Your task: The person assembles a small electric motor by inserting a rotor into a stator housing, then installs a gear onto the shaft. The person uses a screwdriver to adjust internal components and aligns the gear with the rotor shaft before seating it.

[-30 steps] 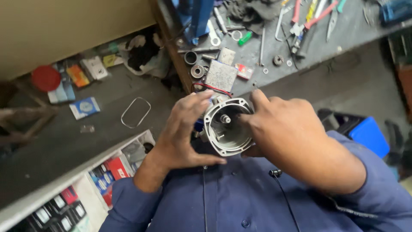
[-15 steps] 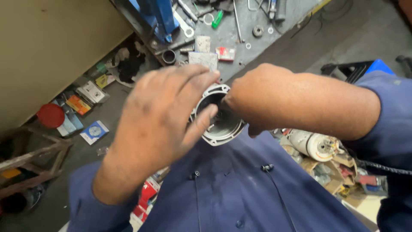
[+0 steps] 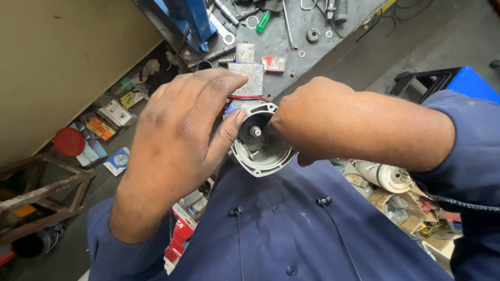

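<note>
The left hand (image 3: 179, 140) has its fingers spread and curved over the left rim of a round grey metal housing (image 3: 260, 148), thumb tip pressed on the rim. The right hand (image 3: 312, 122) clasps the housing's right side, fingers hidden behind it. Held in the air before the person's chest, just off the near edge of the table (image 3: 302, 31), the housing turns its open face up toward the camera, central shaft (image 3: 255, 131) pointing the same way. Red and black wires (image 3: 249, 97) leave its far side.
</note>
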Available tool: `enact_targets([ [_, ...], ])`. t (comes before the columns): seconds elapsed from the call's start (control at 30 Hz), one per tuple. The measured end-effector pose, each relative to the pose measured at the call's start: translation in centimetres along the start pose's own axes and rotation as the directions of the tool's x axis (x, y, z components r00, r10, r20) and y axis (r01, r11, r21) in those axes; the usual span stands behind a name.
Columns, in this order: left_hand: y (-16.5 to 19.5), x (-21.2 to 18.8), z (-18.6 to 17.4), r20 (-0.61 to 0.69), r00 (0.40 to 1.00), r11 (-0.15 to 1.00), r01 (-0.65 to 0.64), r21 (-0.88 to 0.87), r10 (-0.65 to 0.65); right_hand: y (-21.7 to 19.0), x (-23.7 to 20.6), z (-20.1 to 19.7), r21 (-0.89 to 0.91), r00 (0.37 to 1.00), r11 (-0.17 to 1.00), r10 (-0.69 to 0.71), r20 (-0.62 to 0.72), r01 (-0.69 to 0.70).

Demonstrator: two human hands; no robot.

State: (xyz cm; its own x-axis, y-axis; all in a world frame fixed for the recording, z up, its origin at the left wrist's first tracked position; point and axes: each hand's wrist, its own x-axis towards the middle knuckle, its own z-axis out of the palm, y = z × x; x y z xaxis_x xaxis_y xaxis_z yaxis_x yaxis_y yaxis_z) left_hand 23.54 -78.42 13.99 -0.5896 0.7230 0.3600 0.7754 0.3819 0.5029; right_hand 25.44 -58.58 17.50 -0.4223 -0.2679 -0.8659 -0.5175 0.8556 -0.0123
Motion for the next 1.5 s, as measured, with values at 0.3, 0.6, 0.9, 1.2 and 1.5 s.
enact_targets([
  [0.3, 0.6, 0.9, 0.0, 0.067, 0.997, 0.998, -0.041, 0.042, 0.038, 0.9, -0.9, 0.5, 0.028, 0.999, 0.999, -0.046, -0.026, 0.047],
  [0.6, 3.1, 3.0, 0.8, 0.215, 0.973, 0.977, -0.122, 0.176, 0.083, 8.4, -3.6, 7.3, 0.386, 0.820, 0.756, -0.338, -0.462, 0.529],
  [0.9, 5.8, 6.0, 5.4, 0.373, 0.927, 0.818, -0.177, 0.548, -0.049, 16.5, 0.7, 14.0, 0.605, 0.758, 0.459, -0.431, -0.489, 0.651],
  [1.2, 4.8, 6.9, 7.4, 0.417, 0.905, 0.762, -0.213, 0.611, -0.082, 23.1, 5.6, 20.2, 0.648, 0.758, 0.397, -0.397, -0.517, 0.650],
  [1.5, 5.3, 5.3, 8.1, 0.313, 0.945, 0.730, -0.148, 0.668, -0.094, 26.9, 7.0, 23.3, 0.737, 0.916, 0.544, -0.248, -0.315, 0.401],
])
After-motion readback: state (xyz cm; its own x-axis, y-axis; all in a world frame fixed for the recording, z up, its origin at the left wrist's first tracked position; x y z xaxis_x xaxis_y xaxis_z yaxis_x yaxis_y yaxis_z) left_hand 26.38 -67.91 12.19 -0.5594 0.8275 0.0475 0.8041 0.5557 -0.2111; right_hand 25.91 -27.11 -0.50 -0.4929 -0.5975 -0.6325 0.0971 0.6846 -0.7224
